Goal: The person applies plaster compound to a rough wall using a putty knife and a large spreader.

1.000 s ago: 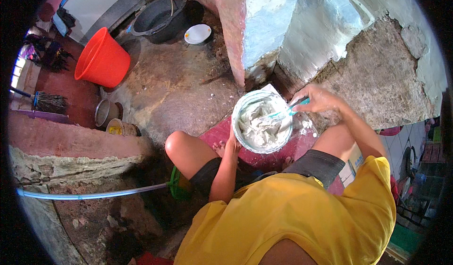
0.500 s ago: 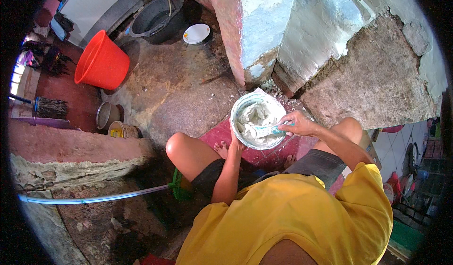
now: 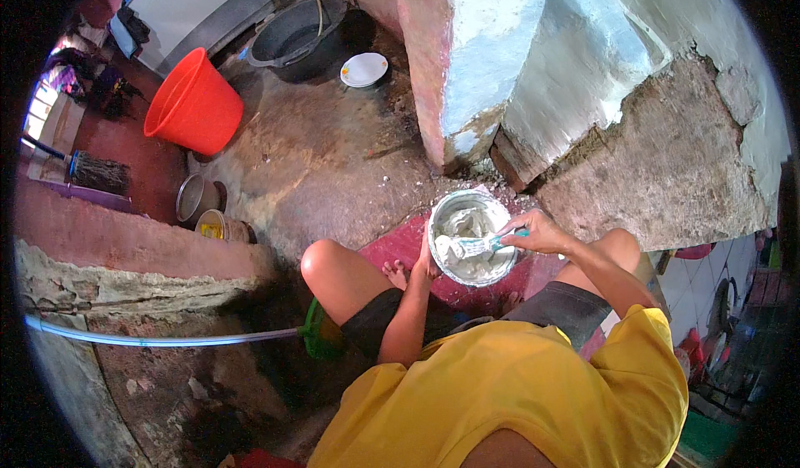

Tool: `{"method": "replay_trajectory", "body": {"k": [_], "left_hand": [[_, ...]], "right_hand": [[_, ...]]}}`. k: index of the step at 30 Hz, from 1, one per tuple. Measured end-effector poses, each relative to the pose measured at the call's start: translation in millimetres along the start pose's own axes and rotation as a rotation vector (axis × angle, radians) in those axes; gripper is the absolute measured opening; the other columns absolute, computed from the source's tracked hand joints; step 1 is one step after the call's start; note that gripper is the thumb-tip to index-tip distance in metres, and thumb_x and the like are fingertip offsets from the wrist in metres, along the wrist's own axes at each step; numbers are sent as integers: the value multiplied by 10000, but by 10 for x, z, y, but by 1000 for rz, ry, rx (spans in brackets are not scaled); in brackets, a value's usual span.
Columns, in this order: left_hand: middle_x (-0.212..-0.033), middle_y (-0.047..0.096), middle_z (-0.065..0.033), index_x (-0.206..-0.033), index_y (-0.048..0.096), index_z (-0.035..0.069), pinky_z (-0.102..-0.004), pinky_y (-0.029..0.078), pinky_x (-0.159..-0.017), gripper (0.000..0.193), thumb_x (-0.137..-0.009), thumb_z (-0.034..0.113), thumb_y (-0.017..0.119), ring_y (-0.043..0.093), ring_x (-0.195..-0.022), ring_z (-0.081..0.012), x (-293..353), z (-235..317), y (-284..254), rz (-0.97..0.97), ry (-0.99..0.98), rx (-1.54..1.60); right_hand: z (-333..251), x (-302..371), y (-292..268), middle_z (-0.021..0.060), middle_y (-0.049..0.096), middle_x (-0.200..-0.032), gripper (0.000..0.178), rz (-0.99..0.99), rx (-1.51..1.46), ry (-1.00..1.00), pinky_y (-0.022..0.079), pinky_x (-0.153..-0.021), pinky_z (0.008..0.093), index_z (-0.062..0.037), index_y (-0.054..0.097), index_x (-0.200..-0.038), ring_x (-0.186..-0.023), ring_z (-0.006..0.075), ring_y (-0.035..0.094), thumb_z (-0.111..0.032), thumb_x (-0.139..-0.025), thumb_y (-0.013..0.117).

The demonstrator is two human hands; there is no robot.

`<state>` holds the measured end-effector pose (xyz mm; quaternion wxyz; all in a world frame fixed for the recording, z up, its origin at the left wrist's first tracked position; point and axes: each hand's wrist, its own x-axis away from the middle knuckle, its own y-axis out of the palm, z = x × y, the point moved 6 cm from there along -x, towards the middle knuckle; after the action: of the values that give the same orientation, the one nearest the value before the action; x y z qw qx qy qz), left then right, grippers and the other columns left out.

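A round white tub [image 3: 437,261] of thick white paint or paste [image 3: 468,220] is held between my knees, above a red patch of floor. My left hand [image 3: 429,255] is closed round the tub's left side, its fingers partly hidden by the wall of the tub. In my right hand [image 3: 533,233], over the right rim, is a paintbrush [image 3: 479,245] with a teal handle. The brush lies nearly level across the opening, its head thickly coated in white and pointing left.
Ahead stands a wall corner [image 3: 483,60] with patchy white paint and a bare rough section [image 3: 667,160]. Crumbs lie at its foot. Farther left are a red bucket [image 3: 196,105], a black basin [image 3: 287,47] and a white plate [image 3: 364,70]. A low wall [image 3: 142,260] is at my left.
My right hand has raised the brush slightly clear of the white mass, showing its coated head. The whole view has shifted, so the tub sits a little lower and farther right.
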<state>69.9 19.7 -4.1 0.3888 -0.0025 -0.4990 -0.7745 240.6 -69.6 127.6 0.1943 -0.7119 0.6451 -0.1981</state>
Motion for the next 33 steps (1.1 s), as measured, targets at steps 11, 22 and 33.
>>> {"method": "replay_trajectory", "body": {"k": [11, 22, 33], "left_hand": [[-1272, 484, -108, -1309, 401, 63, -418, 423, -943, 686, -877, 591, 327, 507, -1107, -271, -153, -186, -12, -51, 0, -39], [-1262, 492, -106, -1300, 411, 59, -411, 424, -939, 665, -883, 572, 339, 511, -1098, -264, -266, -470, -507, -38, 24, -98], [-1252, 499, -105, -1290, 422, 55, -404, 426, -935, 644, -888, 553, 350, 516, -1089, -256, -153, -534, -979, -14, 65, -155]], "right_hand": [[258, 600, -115, -22, 616, -734, 303, 301, -518, 510, 385, -438, 199, -73, 633, -1018, -569, 38, 509, -302, -820, 653], [792, 877, 680, -11, 549, -671, 288, 323, -565, 371, 415, -526, 228, -57, 576, -847, -580, 64, 513, -332, -911, 521], [850, 782, 765, 169, 561, -1035, 610, -8, -125, 452, 488, -689, 329, 11, 510, -1151, -877, 210, 576, -534, -907, 385]]}}
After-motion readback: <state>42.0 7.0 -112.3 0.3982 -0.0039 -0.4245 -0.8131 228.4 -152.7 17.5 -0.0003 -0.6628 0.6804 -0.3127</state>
